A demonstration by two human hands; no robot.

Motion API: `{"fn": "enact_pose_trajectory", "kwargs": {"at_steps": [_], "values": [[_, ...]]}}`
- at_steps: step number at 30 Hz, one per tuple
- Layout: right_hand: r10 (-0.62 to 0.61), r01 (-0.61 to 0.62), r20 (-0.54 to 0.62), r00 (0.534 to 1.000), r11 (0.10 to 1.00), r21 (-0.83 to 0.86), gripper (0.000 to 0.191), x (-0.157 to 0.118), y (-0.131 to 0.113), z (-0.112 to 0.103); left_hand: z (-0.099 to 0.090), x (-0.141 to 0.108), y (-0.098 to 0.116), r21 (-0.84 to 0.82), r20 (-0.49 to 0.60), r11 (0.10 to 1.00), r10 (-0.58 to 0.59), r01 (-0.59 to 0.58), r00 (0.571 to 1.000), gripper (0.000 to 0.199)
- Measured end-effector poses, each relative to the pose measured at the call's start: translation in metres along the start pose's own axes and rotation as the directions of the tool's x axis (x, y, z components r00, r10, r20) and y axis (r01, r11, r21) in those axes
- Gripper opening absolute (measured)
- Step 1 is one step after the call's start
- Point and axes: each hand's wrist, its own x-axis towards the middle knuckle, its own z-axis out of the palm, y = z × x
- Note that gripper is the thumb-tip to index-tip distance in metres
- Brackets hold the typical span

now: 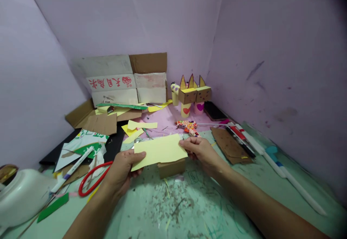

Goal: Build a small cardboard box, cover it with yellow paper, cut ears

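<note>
Pinching the yellow paper (159,150) at its two ends, the left fingers (139,156) and right fingers (187,145) are clamped on it. Just below, between them, sits a small cardboard box (171,169).

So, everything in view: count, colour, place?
Sheet: 1, pale yellow, between hands
Cardboard block: 1, brown, under sheet
Eared figures: 2, brown heads, back
Tube: 1, yellow, beside figures
Carton: 1, white and brown, back wall
Phone: 1, black, right wall
Cardboard pieces: several, brown, sides
Paper scraps: several, yellow, behind sheet
Floral bundle: 1, multicoloured, by figures
Markers: several, mixed, mostly right
Loop: 1, red, left
Vessel: 1, white, far left
Strip: 1, green, near left
Left hand, right hand: 2, holding sheet
</note>
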Motion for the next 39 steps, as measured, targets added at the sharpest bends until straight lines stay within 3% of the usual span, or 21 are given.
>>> {"fn": "enact_pose_trajectory", "kwargs": {"at_steps": [12, 19, 23, 26, 28, 29, 30, 31, 33, 34, 35, 37, 39], "values": [[-0.011, 0.011, -0.011, 1.0, 0.998, -0.058, 0.03, 0.003, 0.007, -0.001, -0.003, 0.004, -0.006, 0.086, 0.029, 0.996, -0.012, 0.01, 1.0, 0.026], [-0.022, 0.022, -0.003, 1.0, 0.995, -0.098, 0.029, 0.004, 0.007, -0.003, 0.003, -0.007, 0.002, 0.089, -0.027, 0.996, -0.007, 0.01, 1.0, 0.025], [-0.056, 0.055, -0.001, 0.998, 0.989, -0.139, 0.028, 0.003, 0.007, -0.003, 0.003, -0.007, 0.001, 0.083, 0.041, 0.996, -0.036, 0.033, 0.999, 0.02], [-0.072, 0.069, -0.013, 0.997, 0.984, -0.163, 0.027, 0.003, 0.007, -0.002, 0.0, -0.003, -0.002, 0.198, 0.052, 0.98, 0.0, -0.011, 0.999, 0.023], [-0.076, 0.07, -0.026, 0.997, 0.981, -0.18, 0.027, 0.002, 0.005, -0.001, -0.003, -0.001, -0.003, 0.373, -0.015, 0.922, 0.121, -0.107, 0.992, 0.035], [-0.077, 0.07, -0.032, 0.997, 0.98, -0.187, 0.026, 0.002, 0.005, -0.001, -0.004, -0.001, -0.003, 0.487, -0.07, 0.856, 0.234, -0.171, 0.97, 0.042], [-0.077, 0.069, -0.035, 0.996, 0.979, -0.192, 0.026, 0.002, 0.004, 0.0, -0.004, -0.003, -0.003, 0.602, -0.115, 0.76, 0.386, -0.245, 0.915, 0.047], [-0.076, 0.068, -0.037, 0.996, 0.978, -0.196, 0.026, 0.001, 0.003, 0.0, -0.004, -0.006, -0.003, 0.7, -0.126, 0.635, 0.559, -0.326, 0.819, 0.049], [-0.076, 0.068, -0.037, 0.996, 0.978, -0.196, 0.025, 0.001, 0.002, 0.001, 0.0, -0.015, -0.005, 0.808, -0.005, 0.323, 0.84, -0.493, 0.542, 0.047], [-0.074, 0.066, -0.036, 0.997, 0.98, -0.19, 0.024, 0.001, 0.001, 0.001, 0.003, -0.02, -0.006, 0.805, 0.111, 0.156, 0.908, -0.573, 0.404, 0.045], [-0.071, 0.064, -0.035, 0.997, 0.981, -0.183, 0.024, 0.0, 0.002, 0.001, 0.008, -0.025, -0.008, 0.769, 0.245, 0.002, 0.923, -0.639, 0.298, 0.045], [-0.068, 0.061, -0.036, 0.997, 0.984, -0.168, 0.023, 0.001, 0.002, 0.0, 0.017, -0.034, -0.014, 0.667, 0.463, -0.2, 0.866, -0.718, 0.19, 0.045], [-0.069, 0.062, -0.038, 0.997, 0.985, -0.159, 0.024, 0.001, 0.003, 0.0, 0.026, -0.037, -0.021, 0.625, 0.561, -0.259, 0.805, -0.737, 0.192, 0.041]]}}
